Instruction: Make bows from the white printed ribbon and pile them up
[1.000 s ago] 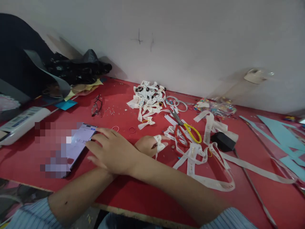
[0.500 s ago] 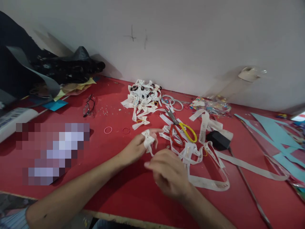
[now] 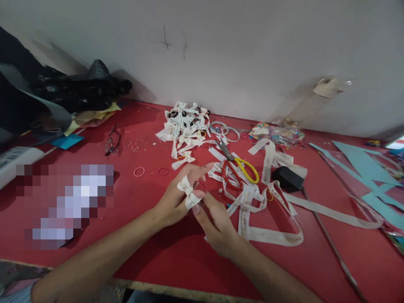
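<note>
A white ribbon bow [image 3: 188, 190] lies across the fingers of my left hand [image 3: 170, 200], which is closed around it with the index finger stretched forward. Behind the bow shows part of a red elastic hair tie [image 3: 202, 184]. My right hand [image 3: 217, 221] pinches the lower right loop of the bow between thumb and fingers. Just beyond my hands lie scissors [image 3: 231, 158] with one red and one yellow handle, blades parted. Printed white ribbon [image 3: 271, 235] is strewn to the right of my right hand.
A heap of finished-looking white bows [image 3: 184, 128] sits near the wall. Two pink hair ties [image 3: 139, 171] and eyeglasses [image 3: 112, 139] lie to the left. A black block-shaped object [image 3: 288, 179], a long thin rod [image 3: 331, 248] and light blue sheets [image 3: 356, 162] are on the right.
My right hand has come in to the bow and now pinches it. The bow has turned so its knot and both loops face me, and the red hair tie shows.
</note>
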Tool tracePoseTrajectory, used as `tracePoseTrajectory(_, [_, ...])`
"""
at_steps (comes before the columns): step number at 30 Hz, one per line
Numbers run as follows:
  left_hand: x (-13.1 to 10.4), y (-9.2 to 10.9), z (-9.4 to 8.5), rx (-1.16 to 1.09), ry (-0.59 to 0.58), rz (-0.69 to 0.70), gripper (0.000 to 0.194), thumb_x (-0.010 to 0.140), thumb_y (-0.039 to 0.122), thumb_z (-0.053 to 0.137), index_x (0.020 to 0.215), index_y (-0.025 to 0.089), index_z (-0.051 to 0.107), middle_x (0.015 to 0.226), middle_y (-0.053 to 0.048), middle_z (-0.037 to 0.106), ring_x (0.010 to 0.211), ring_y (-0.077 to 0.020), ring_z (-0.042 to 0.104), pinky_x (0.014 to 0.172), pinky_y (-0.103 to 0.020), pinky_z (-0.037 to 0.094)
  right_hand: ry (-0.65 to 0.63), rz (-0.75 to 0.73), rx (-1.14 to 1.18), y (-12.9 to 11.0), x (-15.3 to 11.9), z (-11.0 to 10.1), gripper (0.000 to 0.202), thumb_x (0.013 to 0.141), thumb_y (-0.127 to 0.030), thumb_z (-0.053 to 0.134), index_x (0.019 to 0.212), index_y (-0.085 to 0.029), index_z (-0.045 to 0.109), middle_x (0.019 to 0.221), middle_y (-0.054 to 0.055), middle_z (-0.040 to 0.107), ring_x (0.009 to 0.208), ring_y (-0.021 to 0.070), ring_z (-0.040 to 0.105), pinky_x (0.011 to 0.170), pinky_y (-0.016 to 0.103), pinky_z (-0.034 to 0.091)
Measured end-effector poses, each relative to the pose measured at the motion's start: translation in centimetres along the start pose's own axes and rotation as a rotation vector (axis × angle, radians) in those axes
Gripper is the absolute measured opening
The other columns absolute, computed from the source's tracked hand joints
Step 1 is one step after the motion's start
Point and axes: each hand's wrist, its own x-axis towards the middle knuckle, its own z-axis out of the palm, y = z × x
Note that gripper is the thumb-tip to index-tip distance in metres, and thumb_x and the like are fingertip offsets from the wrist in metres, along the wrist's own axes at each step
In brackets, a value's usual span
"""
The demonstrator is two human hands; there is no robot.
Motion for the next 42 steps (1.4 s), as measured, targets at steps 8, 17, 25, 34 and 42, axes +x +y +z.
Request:
tracePoseTrajectory(8, [0.3,0.3,0.3,0.132,0.033,-0.284,0.046,0.099,0.037,0.037,0.144,0.03,0.036,0.104,-0.005,0.054,0.095,-0.0182,0.049,0.087,-0.033,0.041,0.371,0.015,-0.049,0.1,0.4,-0.1,0.019,0.089,-0.018,0.055,0.106,-0.024,0.052,0.099,0.004,0.061,0.091,0.0161,0.06,0.081,0.028,0.05])
tracePoseTrajectory(17, [-0.3,0.5,1.1,0.033,0.125,-0.411,0.043,0.098,0.039,0.037,0.141,0.029,0.038,0.1,-0.002,0.053,0.075,-0.012,0.049,0.07,-0.026,0.045,0.295,-0.298,-0.478,0.1,0.8,-0.9,0.012,0.086,-0.013,0.059,0.098,-0.017,0.061,0.086,0.008,0.069,0.079,0.019,0.063,0.07,0.031,0.052])
tracePoseTrajectory(25, [-1.0,0.8,2.2,-0.043,0.166,-0.349,0.032,0.1,0.034,0.034,0.128,0.025,0.046,0.093,-0.001,0.052,0.078,-0.0127,0.05,0.072,-0.027,0.043,0.256,-0.455,-0.664,-0.3,1.1,-1.5,0.01,0.083,-0.007,0.06,0.086,-0.017,0.059,0.076,0.006,0.068,0.069,0.0181,0.061,0.061,0.031,0.049])
tracePoseTrajectory(34, [-0.5,1.0,2.0,-0.104,0.092,-0.381,0.035,0.1,0.036,0.035,0.13,0.024,0.045,0.097,-0.003,0.053,0.088,-0.0154,0.051,0.082,-0.03,0.043,0.292,-0.372,-0.471,-0.3,1.4,-1.5,0.016,0.081,-0.005,0.059,0.075,-0.018,0.054,0.069,0.003,0.061,0.067,0.0152,0.053,0.062,0.029,0.045])
tracePoseTrajectory(42, [0.5,1.3,1.4,-0.243,-0.018,-0.466,0.041,0.098,0.04,0.037,0.135,0.024,0.045,0.112,-0.006,0.059,0.098,-0.0173,0.056,0.092,-0.032,0.044,0.359,-0.257,-0.472,-0.3,1.4,-1.7,0.017,0.081,-0.007,0.057,0.071,-0.019,0.052,0.066,0.0,0.053,0.065,0.0136,0.05,0.062,0.028,0.042])
